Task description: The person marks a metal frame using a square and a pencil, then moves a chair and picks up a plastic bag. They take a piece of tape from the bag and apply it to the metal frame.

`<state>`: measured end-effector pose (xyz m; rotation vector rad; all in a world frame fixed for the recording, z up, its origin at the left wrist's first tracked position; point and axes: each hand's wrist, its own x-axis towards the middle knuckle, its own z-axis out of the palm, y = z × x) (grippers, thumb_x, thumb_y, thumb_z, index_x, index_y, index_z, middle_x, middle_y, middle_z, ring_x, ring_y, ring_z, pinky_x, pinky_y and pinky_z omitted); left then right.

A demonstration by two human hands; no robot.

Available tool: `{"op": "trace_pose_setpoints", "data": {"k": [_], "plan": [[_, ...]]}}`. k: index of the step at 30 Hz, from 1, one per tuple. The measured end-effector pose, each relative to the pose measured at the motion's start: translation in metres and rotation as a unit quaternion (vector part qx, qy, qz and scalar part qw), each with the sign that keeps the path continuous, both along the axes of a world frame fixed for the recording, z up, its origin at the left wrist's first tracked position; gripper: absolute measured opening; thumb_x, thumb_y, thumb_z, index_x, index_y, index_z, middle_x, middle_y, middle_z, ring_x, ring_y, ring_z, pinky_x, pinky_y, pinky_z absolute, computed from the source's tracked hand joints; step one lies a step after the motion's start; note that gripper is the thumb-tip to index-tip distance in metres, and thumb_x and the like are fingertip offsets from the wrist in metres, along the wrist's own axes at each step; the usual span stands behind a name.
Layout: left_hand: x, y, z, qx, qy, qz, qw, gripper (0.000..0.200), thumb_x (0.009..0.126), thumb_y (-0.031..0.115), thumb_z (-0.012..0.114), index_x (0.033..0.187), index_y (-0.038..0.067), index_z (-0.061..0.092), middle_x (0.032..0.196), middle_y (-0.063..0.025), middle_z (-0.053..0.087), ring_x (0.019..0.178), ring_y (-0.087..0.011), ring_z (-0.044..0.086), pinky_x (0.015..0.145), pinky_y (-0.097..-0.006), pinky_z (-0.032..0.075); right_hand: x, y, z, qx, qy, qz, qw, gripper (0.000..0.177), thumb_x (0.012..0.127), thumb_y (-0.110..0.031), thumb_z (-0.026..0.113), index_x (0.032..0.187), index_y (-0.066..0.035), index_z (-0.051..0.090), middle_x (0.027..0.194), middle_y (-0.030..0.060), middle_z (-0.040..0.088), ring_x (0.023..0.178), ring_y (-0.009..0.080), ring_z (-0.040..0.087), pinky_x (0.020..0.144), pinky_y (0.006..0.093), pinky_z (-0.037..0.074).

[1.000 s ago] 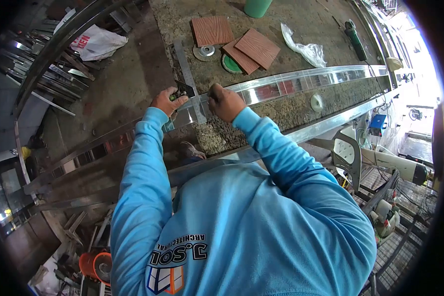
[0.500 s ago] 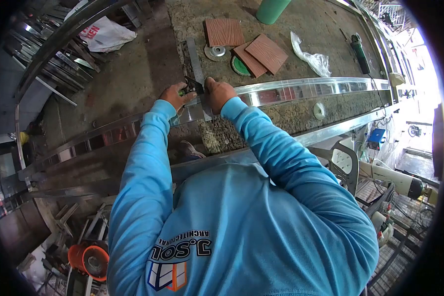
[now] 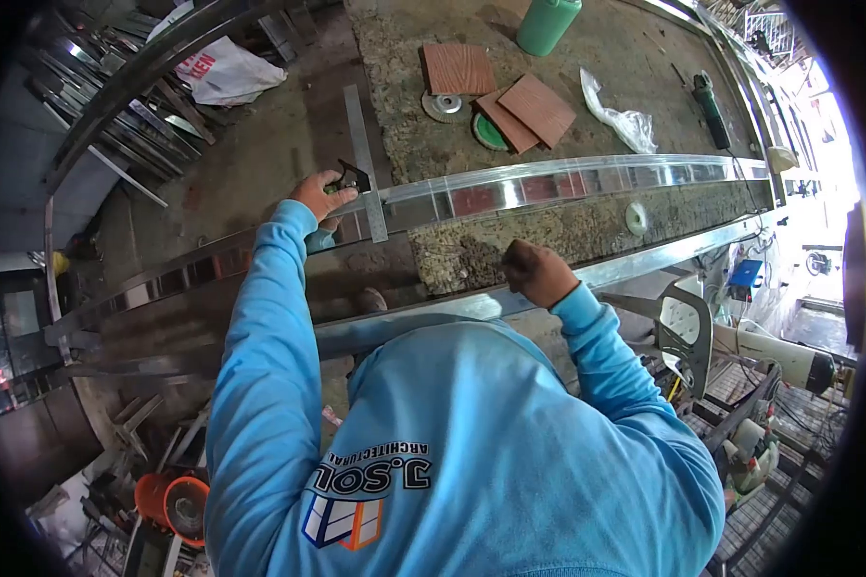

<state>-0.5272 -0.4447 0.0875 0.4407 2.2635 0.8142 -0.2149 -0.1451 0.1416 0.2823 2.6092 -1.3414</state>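
Observation:
My left hand is closed on the dark head of a combination square. The square's steel blade lies across a long shiny metal tube, one end beyond the tube and the other on my side of it. My right hand is curled closed, apart from the square, above the near edge of the bench. Its fingertips look dark, and whatever they hold, if anything, cannot be made out.
Beyond the tube lie wood-grain boards, a grinding disc, a green disc, a plastic bag, a green container and an angle grinder. A second metal bar runs along the near side. A tape roll lies between.
My right hand has left the square and drawn back toward my body, to the right. My left hand still grips the square, now seen slightly further left. The camera view has shifted a little.

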Motion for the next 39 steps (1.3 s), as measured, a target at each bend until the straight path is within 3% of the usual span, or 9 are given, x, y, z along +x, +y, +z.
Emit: {"op": "trace_pose_setpoints", "data": {"k": [2, 4, 6, 8, 11, 16, 19, 25, 39], "plan": [[0.002, -0.006, 0.022, 0.001, -0.106, 0.046, 0.993, 0.077, 0.076, 0.046, 0.077, 0.131, -0.001, 0.051, 0.128, -0.0223, 0.055, 0.109, -0.0289, 0.059, 0.078, -0.0371, 0.055, 0.002, -0.01, 0.006, 0.03, 0.013, -0.002, 0.999, 0.01, 0.085, -0.012, 0.06, 0.09, -0.005, 0.054, 0.066, 0.0098, 0.063, 0.06, 0.0251, 0.064, 0.056, 0.0368, 0.049], [0.0, -0.017, 0.022, -0.001, -0.026, 0.015, 1.0, 0.078, 0.075, 0.044, 0.078, 0.131, -0.001, 0.05, 0.124, -0.0207, 0.058, 0.098, -0.026, 0.062, 0.07, -0.0355, 0.056, -0.001, -0.028, 0.019, -0.006, 0.014, -0.018, 1.0, 0.011, 0.085, -0.012, 0.06, 0.091, -0.005, 0.055, 0.067, 0.0102, 0.063, 0.061, 0.0256, 0.064, 0.058, 0.0371, 0.05], [-0.001, -0.019, 0.017, 0.014, 0.014, 0.002, 1.0, 0.081, 0.074, 0.048, 0.077, 0.131, -0.002, 0.05, 0.124, -0.0214, 0.058, 0.102, -0.0281, 0.06, 0.079, -0.0371, 0.051, -0.008, -0.049, 0.022, -0.019, 0.016, -0.034, 0.999, 0.014, 0.084, -0.015, 0.061, 0.091, -0.004, 0.054, 0.07, 0.0132, 0.063, 0.066, 0.0294, 0.064, 0.061, 0.0389, 0.05], [0.001, -0.023, 0.008, 0.041, 0.017, 0.013, 0.999, 0.087, 0.072, 0.058, 0.073, 0.132, -0.002, 0.05, 0.129, -0.0244, 0.054, 0.121, -0.0354, 0.051, 0.103, -0.042, 0.04, -0.017, -0.07, 0.013, -0.012, 0.021, -0.044, 0.999, 0.02, 0.082, -0.019, 0.063, 0.091, -0.004, 0.054, 0.076, 0.0188, 0.063, 0.074, 0.0367, 0.063, 0.065, 0.0422, 0.05], [-0.008, -0.024, -0.014, 0.015, 0.072, -0.032, 0.997, 0.087, 0.072, 0.058, 0.073, 0.133, 0.0, 0.05, 0.133, -0.0238, 0.052, 0.121, -0.0363, 0.051, 0.102, -0.0427, 0.041, -0.038, -0.095, 0.006, 0.006, 0.04, -0.059, 0.997, 0.025, 0.081, -0.02, 0.066, 0.094, -0.003, 0.054, 0.08, 0.0207, 0.063, 0.079, 0.0394, 0.063, 0.067, 0.0444, 0.049], [0.009, -0.018, 0.016, 0.021, -0.005, 0.009, 1.0, 0.09, 0.071, 0.066, 0.07, 0.133, 0.004, 0.051, 0.134, -0.0202, 0.052, 0.122, -0.0363, 0.051, 0.102, -0.0429, 0.042, -0.092, -0.12, -0.001, -0.013, 0.062, -0.086, 0.994, 0.029, 0.083, -0.024, 0.067, 0.097, -0.002, 0.054, 0.084, 0.022, 0.064, 0.082, 0.0406, 0.063, 0.069, 0.045, 0.049], [0.005, -0.018, 0.012, 0.023, 0.021, -0.012, 0.999, 0.09, 0.071, 0.067, 0.069, 0.133, 0.003, 0.051, 0.133, -0.0205, 0.052, 0.122, -0.036, 0.05, 0.104, -0.0426, 0.041, -0.123, -0.127, 0.003, -0.049, 0.037, -0.129, 0.99, 0.029, 0.083, -0.026, 0.066, 0.096, -0.003, 0.055, 0.085, 0.0218, 0.065, 0.082, 0.0414, 0.062, 0.069, 0.0447, 0.049], [0.001, -0.021, -0.002, 0.023, 0.047, -0.025, 0.998, 0.086, 0.074, 0.063, 0.069, 0.132, 0.002, 0.051, 0.135, -0.0209, 0.051, 0.125, -0.0361, 0.049, 0.106, -0.0421, 0.038, -0.173, -0.125, -0.025, 0.068, 0.082, -0.131, 0.986, 0.026, 0.086, -0.025, 0.06, 0.098, -0.003, 0.056, 0.089, 0.0239, 0.065, 0.087, 0.0441, 0.062, 0.074, 0.0485, 0.049], [0.004, -0.018, 0.012, -0.007, 0.045, -0.028, 0.999, 0.078, 0.077, 0.056, 0.07, 0.134, 0.005, 0.051, 0.133, -0.0197, 0.053, 0.122, -0.0342, 0.052, 0.103, -0.0411, 0.041, -0.207, -0.133, -0.037, 0.164, 0.019, -0.025, 0.986, 0.019, 0.088, -0.021, 0.053, 0.1, -0.006, 0.053, 0.093, 0.0244, 0.065, 0.092, 0.0426, 0.061, 0.079, 0.0491, 0.048]]}}
